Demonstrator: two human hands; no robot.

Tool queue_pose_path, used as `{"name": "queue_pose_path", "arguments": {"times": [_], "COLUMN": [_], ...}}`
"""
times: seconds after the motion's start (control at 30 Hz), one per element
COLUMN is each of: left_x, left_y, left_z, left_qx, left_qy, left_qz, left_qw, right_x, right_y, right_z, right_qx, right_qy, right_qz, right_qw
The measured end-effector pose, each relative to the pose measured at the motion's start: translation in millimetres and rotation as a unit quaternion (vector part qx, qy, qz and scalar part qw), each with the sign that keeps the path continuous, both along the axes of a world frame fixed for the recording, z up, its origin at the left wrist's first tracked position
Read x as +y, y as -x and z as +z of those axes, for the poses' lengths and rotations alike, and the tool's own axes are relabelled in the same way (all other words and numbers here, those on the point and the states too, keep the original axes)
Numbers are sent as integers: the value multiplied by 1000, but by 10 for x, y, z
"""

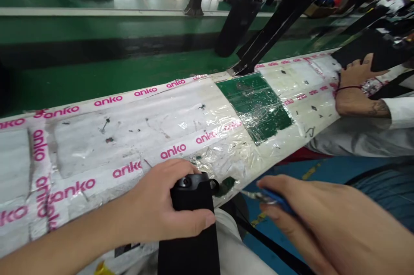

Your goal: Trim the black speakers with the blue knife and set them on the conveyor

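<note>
My left hand [158, 206] is wrapped round a black fabric strap or pouch [190, 223] with a black plastic fitting at its top end, at the near edge of the taped workbench [97, 137]. My right hand [323, 219] is closed on a small blue-handled tool [274, 199] whose metal tip [250, 195] points left toward the black piece. The two hands are a short gap apart.
The bench is wrapped in white foam, clear film and pink "anko" tape, with a green patch [255, 102]. Another person's hand [355, 81] and white sleeve [401, 111] rest on the bench at right. Green floor [97, 68] and black legs [239, 20] lie beyond.
</note>
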State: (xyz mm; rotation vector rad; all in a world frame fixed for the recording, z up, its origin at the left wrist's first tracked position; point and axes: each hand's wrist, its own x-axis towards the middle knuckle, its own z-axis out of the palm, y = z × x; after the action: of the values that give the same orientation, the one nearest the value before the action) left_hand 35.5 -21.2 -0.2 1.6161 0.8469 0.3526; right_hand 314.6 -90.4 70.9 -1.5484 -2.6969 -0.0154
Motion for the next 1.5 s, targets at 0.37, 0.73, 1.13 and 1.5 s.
{"name": "queue_pose_path", "arguments": {"times": [0.37,0.73,1.13,1.5], "left_x": [-59,-14,-14,-44], "left_y": [-25,-52,-46,-126], "left_z": [35,21,31,2], "left_qx": [42,20,24,45], "left_qy": [-32,-38,-6,-13], "left_qz": [18,20,22,35], "left_qw": [998,999,999,998], "right_x": [66,108,110,83], "right_y": [525,488,542,484], "right_z": [-329,-327,-315,-355], "right_qx": [-3,-14,-49,-111], "right_qy": [27,69,36,64], "right_qz": [82,97,78,58], "right_qw": [996,993,995,990]}}
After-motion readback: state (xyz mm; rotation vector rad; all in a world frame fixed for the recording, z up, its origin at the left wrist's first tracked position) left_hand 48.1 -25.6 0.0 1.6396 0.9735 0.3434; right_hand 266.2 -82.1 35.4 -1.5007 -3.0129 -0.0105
